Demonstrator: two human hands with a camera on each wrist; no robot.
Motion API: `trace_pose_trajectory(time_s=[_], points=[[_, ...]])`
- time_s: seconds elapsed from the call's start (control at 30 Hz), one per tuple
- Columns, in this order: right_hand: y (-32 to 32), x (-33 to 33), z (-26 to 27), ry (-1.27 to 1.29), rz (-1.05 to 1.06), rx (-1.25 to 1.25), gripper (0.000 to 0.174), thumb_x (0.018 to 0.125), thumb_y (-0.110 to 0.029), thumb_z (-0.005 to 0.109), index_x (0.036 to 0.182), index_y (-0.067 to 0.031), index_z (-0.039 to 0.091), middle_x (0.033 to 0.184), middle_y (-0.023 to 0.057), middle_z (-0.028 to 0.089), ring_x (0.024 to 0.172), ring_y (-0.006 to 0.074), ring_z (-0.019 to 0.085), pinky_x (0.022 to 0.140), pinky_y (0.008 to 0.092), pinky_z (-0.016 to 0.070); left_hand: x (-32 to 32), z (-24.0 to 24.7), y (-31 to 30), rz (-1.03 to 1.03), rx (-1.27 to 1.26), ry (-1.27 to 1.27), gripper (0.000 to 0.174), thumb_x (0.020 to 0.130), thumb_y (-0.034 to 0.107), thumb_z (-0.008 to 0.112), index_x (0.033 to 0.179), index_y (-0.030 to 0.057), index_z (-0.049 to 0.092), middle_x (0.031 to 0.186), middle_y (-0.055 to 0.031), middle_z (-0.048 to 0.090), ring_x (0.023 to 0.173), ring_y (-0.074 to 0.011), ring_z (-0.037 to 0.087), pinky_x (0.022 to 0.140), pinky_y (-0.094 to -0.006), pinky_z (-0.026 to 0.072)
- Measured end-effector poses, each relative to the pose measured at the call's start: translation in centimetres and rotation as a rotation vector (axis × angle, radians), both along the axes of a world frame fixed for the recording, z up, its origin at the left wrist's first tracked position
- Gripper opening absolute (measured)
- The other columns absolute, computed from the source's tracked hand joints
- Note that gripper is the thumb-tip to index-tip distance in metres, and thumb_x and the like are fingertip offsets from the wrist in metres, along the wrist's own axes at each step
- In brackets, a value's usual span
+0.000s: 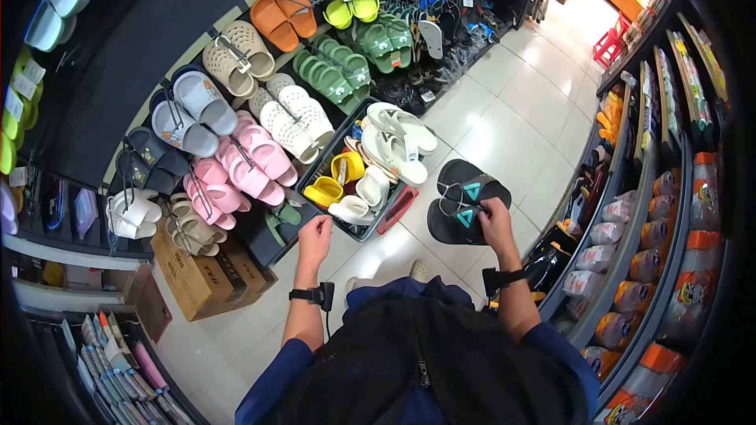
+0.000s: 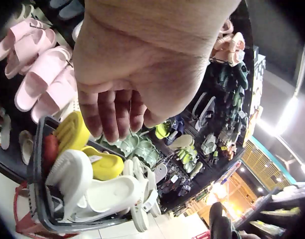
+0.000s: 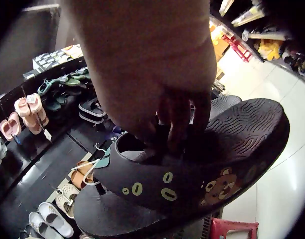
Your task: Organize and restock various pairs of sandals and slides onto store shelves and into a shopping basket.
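We see a long black shoe display (image 1: 209,12) filling the left side and running toward the far end, with pale floor tiles (image 1: 528,86) between it and the shelving (image 1: 682,189) on the right, where packaged goods stand in rows. At near left, a cardboard box (image 1: 189,275) sits on the floor below the display. Near the middle, beside the display's edge, we find a black basket (image 2: 35,179) filled with footwear; a red plastic edge (image 1: 398,211) shows at its near right. Far right, beside the bright doorway, stands a red stool (image 1: 610,43).

Of the footwear, the black slides (image 1: 445,224) are our nearest pair on the right, held above the floor, right of the basket and apart from it. On the display we count pink slides (image 1: 256,159) left of the basket, with green slides (image 1: 335,71) and orange slides (image 1: 282,20) farther off. In the basket, yellow clogs (image 1: 324,190) lie on the left.

Our right hand (image 1: 496,224) grips the black slides at their right side, fingers curled; shadow hides the exact fingertip contact. Our left hand (image 1: 315,238) hangs left of the basket's near end, fingers loosely bent, holding nothing.

Smallest, turquoise triangles (image 1: 472,190) and a bear print (image 3: 221,186) mark the black slides.
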State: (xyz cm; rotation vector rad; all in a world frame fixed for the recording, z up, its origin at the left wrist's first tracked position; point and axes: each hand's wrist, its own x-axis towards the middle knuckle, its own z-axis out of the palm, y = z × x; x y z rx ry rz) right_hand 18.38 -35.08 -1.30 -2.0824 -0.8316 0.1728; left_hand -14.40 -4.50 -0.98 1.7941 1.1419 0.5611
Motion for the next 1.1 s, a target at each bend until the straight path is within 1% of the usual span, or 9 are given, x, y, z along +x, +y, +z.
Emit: trace_pose_trajectory(time_s=[0.07,0.13,0.23,0.27,0.5,0.73,0.9,1.0,1.1], points=[[-1.3,1.0,-0.4,0.017,-0.008,-0.006,0.019,0.078,0.002,0.066,0.097,0.0025,0.065,0.089,0.0164,0.062,0.079,0.0309,0.062,0.072,0.0368,0.0509,2.9,0.6,-0.4,-0.080,0.069,0.071,0.024,0.093,0.018,0.063,0.101,-0.0032,0.070,0.083,-0.0160,0.072,0.073,-0.0210,0.070,0.070,-0.0322,0.0539],[-2.5,1.9,-0.8,0.031,-0.018,-0.015,0.019,0.079,0.002,0.066,0.097,0.0026,0.065,0.089,0.0165,0.062,0.078,0.0310,0.062,0.072,0.0369,0.0508,5.7,0.4,-0.2,-0.111,0.133,0.039,0.026,0.094,0.019,0.064,0.103,-0.0035,0.071,0.078,-0.0079,0.071,0.070,-0.0130,0.066,0.065,-0.0286,0.0517],[-4.2,2.9,-1.1,0.028,-0.049,-0.037,0.019,0.078,0.002,0.066,0.098,0.0032,0.065,0.089,0.0166,0.061,0.075,0.0300,0.062,0.069,0.0364,0.0506,9.8,0.5,0.7,-0.136,0.187,0.058,0.027,0.092,0.021,0.064,0.102,-0.0031,0.072,0.079,-0.0138,0.072,0.071,-0.0203,0.069,0.067,-0.0314,0.0525],[-4.6,3.1,-1.2,0.022,-0.058,-0.032,0.019,0.078,0.002,0.066,0.098,0.0032,0.065,0.089,0.0166,0.061,0.075,0.0300,0.062,0.069,0.0364,0.0506,11.1,0.8,1.3,-0.137,0.164,0.067,0.026,0.091,0.022,0.064,0.100,-0.0005,0.072,0.087,-0.0187,0.073,0.080,-0.0299,0.072,0.074,-0.0367,0.0545],[-7.8,4.9,0.4,0.046,-0.155,-0.087,0.021,0.077,0.002,0.068,0.098,0.0031,0.066,0.089,0.0162,0.061,0.078,0.0304,0.062,0.071,0.0364,0.0510,21.2,-3.2,7.7,-0.070,0.218,0.121,0.029,0.087,0.027,0.067,0.100,0.0013,0.074,0.089,-0.0192,0.073,0.083,-0.0335,0.071,0.078,-0.0428,0.0545],[-8.6,8.4,1.9,0.041,-0.263,-0.175,0.021,0.077,0.000,0.068,0.098,0.0033,0.067,0.091,0.0178,0.063,0.086,0.0348,0.064,0.077,0.0386,0.0519,29.2,-7.8,12.9,0.048,0.239,0.589,0.037,0.086,0.031,0.065,0.113,0.0051,0.070,0.122,-0.0203,0.061,0.116,-0.0403,0.055,0.094,-0.0515,0.0491],[-6.0,11.7,3.6,0.018,-0.318,-0.187,0.020,0.076,0.001,0.066,0.096,0.0043,0.067,0.087,0.0171,0.062,0.080,0.0323,0.064,0.072,0.0369,0.0517,30.8,-14.9,15.3,-0.071,0.387,0.734,0.028,0.084,0.030,0.063,0.090,0.0047,0.075,0.107,-0.0190,0.068,0.103,-0.0371,0.061,0.092,-0.0460,0.0471],[-4.0,13.8,4.4,0.026,-0.318,-0.185,0.020,0.076,0.001,0.066,0.096,0.0042,0.067,0.087,0.0170,0.062,0.079,0.0321,0.064,0.072,0.0367,0.0516,31.5,-12.7,14.3,-0.023,0.328,0.686,0.022,0.086,0.025,0.061,0.086,0.0079,0.075,0.104,-0.0149,0.068,0.100,-0.0348,0.061,0.089,-0.0454,0.0460],[-2.1,16.0,4.7,0.020,-0.289,-0.215,0.020,0.078,-0.001,0.066,0.098,0.0035,0.068,0.088,0.0168,0.061,0.079,0.0314,0.064,0.071,0.0369,0.0521,31.2,-11.4,13.0,0.102,0.589,0.444,0.015,0.084,0.018,0.064,0.081,0.0062,0.072,0.097,-0.0131,0.065,0.096,-0.0336,0.058,0.086,-0.0461,0.0438]])
